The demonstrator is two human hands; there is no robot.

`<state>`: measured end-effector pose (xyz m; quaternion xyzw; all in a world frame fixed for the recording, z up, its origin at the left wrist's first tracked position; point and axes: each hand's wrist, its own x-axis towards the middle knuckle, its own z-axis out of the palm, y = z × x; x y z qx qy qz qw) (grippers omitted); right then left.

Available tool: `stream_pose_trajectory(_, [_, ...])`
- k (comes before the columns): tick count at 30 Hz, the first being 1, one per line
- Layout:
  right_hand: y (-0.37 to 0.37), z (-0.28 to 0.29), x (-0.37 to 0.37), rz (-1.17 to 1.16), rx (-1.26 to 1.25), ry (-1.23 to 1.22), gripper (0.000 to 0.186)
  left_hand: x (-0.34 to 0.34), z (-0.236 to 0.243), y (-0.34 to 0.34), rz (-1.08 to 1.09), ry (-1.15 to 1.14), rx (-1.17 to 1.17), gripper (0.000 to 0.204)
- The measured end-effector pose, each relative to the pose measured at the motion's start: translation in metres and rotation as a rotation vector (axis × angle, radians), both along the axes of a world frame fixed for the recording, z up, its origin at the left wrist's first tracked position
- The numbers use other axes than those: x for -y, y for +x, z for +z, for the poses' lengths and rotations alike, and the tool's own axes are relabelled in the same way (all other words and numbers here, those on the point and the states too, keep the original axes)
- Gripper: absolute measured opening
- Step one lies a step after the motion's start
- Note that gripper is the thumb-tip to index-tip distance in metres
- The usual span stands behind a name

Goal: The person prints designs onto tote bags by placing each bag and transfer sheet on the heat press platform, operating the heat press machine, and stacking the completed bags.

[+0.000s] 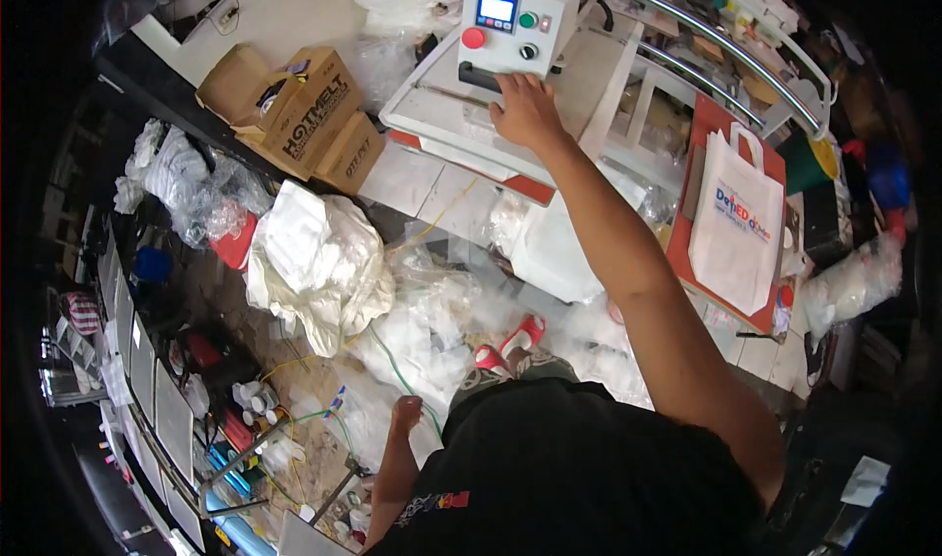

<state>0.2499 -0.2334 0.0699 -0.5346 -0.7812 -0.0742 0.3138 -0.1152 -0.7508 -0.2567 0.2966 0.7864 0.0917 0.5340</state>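
My right hand (525,112) reaches forward and rests on the black handle at the front of a white press machine (510,26) that has a small blue screen and red and green buttons. Its fingers curl over the handle. My left hand (404,414) hangs low beside my body, loosely closed, holding nothing that I can see. A white tote bag (736,224) with printed lettering lies on a red plate (772,163) to the right of the machine.
Brown cardboard boxes (304,114) stand left of the machine. A heap of white bags and plastic wrap (319,257) covers the floor below. Curved metal rails (726,51) run at the upper right. Shelves with small bottles (257,399) line the lower left.
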Motion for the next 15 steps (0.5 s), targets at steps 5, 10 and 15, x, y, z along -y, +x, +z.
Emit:
stream_pose_trajectory(5, [-0.011, 0.003, 0.009, 0.116, -0.166, 0.124, 0.049, 0.052, 0.002, -0.003, 0.205, -0.141, 0.185, 0.016])
stream_pose_trajectory(10, [0.059, -0.027, 0.138, 0.189, -0.492, -0.09, 0.042, 0.065, 0.0, 0.005, 0.118, -0.24, 0.185, 0.016])
stream_pose_trajectory(15, [0.209, -0.084, 0.263, -0.076, -0.564, -0.29, 0.03, 0.043, -0.041, 0.005, -0.248, -0.147, 0.072, 0.016])
